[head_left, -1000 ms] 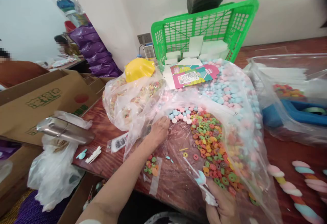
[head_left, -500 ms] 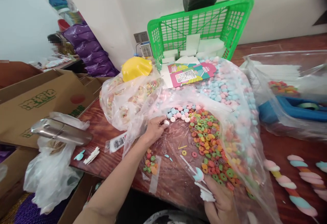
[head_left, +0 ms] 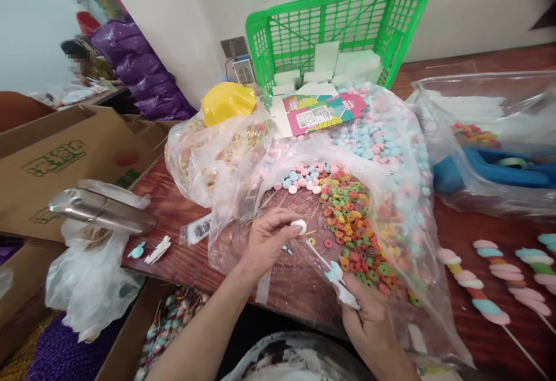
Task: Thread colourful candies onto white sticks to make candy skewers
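Observation:
Pinched in my left hand (head_left: 271,241) is a small white marshmallow (head_left: 299,227), near the tip of a white stick (head_left: 318,255). My right hand (head_left: 369,311) holds that stick, which carries a pale blue marshmallow (head_left: 334,271); other white pieces in this grip are hard to make out. Ring-shaped coloured candies (head_left: 354,224) spread over the clear plastic to the left of and above my right hand. Beyond my left hand lie loose pink, blue and white marshmallows (head_left: 299,179) at the mouth of a clear bag (head_left: 278,158).
Marshmallow skewers (head_left: 473,279) lie at the right, below a clear bin (head_left: 482,83) with a blue tape dispenser (head_left: 499,169). A green basket (head_left: 254,39) stands behind. To the left are a steel flask (head_left: 104,210), cardboard boxes (head_left: 73,161) and a yellow bowl-like piece (head_left: 228,103).
My left hand has come back from the marshmallow pile toward the stick, carrying the white marshmallow. My right hand has risen slightly with the stick. The camera view has tilted down a little.

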### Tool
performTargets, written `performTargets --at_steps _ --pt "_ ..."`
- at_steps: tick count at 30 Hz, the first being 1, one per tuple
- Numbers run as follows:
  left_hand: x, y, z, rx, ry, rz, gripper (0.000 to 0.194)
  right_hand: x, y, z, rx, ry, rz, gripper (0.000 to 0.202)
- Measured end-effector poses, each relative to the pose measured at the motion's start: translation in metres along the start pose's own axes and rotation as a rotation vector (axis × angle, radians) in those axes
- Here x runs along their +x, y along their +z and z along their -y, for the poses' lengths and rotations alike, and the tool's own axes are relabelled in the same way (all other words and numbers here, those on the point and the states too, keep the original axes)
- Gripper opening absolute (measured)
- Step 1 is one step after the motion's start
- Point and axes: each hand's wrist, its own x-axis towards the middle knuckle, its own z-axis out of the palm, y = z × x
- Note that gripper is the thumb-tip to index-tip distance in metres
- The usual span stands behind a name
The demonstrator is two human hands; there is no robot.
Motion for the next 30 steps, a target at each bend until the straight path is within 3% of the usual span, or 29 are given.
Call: performTargets --at_steps 4,11,19,22,30 --pt "-0.021 0.003 -0.003 -0.139 -0.009 -0.018 0.016 0.004 -0.002 0.006 -0.01 -0.085 -0.023 0.043" --pt "-0.036 0.004 -0.003 -0.129 0.044 -0.056 0.016 -0.002 -0.004 0.009 -0.095 -0.087 -0.002 0.042" --pt "-0.043 0.004 0.001 0.194 0.47 -0.147 0.03 0.0 -0.004 0.017 -0.16 -0.042 0.091 0.038" --pt "-0.044 0.002 0.003 0.337 0.605 -0.125 0.036 -0.003 -0.002 0.017 -0.155 -0.032 0.095 0.035" --pt "-0.045 -0.002 0.004 0.529 0.755 -0.049 0.036 -0.012 0.008 0.019 0.034 -0.051 0.117 0.036"
